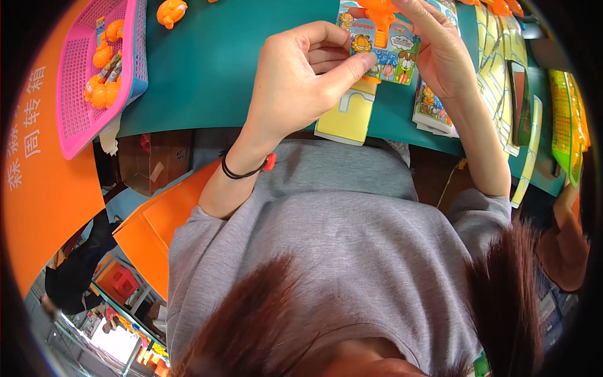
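Observation:
At the table's front edge, my left hand [301, 81] pinches the lower left of a colourful cartoon-printed card [399, 53] between thumb and fingers. An orange plastic toy [380, 19] sits against the card's upper part, its narrow orange stem running down over the print. My right hand [445, 60] closes on the toy's right side at the top, its fingertips near the upper frame edge. Orange shows again just below the card by my left thumb. Under the hands lies a yellow printed paper strip [344, 122]. A stack of similar printed cards [432, 113] sits beside my right wrist.
A pink mesh basket [68, 129] holding several orange toys stands at the left, with one loose orange toy [171, 12] nearby. Yellow-and-white printed sheets [499, 69], a dark flat strip [520, 107] and a green basket [561, 125] line the right. An orange carton [56, 188] stands left.

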`<state>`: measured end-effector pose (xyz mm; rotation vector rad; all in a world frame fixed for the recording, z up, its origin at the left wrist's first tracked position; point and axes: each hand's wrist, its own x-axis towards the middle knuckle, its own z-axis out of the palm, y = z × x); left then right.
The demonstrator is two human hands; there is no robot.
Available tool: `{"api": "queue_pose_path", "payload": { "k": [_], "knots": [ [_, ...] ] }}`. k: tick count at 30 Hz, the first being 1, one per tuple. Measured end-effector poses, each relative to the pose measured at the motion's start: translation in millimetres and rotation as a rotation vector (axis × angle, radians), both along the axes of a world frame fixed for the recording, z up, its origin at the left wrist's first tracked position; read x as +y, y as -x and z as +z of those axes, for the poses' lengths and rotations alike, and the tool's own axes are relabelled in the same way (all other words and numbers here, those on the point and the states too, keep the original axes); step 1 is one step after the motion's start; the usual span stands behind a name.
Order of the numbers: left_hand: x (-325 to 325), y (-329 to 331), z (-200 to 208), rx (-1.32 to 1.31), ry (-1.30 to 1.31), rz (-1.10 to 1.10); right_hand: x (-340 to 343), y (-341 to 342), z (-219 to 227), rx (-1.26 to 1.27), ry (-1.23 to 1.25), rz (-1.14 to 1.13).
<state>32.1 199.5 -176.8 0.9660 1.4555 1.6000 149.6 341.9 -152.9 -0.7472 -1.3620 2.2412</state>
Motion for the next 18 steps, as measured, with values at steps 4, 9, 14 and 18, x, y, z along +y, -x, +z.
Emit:
{"api": "queue_pose_path", "payload": {
  "k": [4, 9, 14, 18],
  "knots": [
    [0.6, -2.3, -1.4, 0.020, 0.012, 0.022, 1.5, -1.0, -4.4, 0.020, -0.016, 0.004],
    [-0.8, -6.5, -5.4, 0.002, 0.031, 0.068, -1.6, -1.0, -2.9, 0.036, -0.071, -0.014],
    [-1.1, -7.5, -18.4, 0.005, 0.007, 0.100, -8.0, 2.6, 2.6, -0.004, -0.042, -0.029],
    [1.9, -8.2, 10.0, 0.137, 0.092, 0.182, -6.6, -0.6, -8.1, 0.041, -0.057, -0.010]
  ]
}}
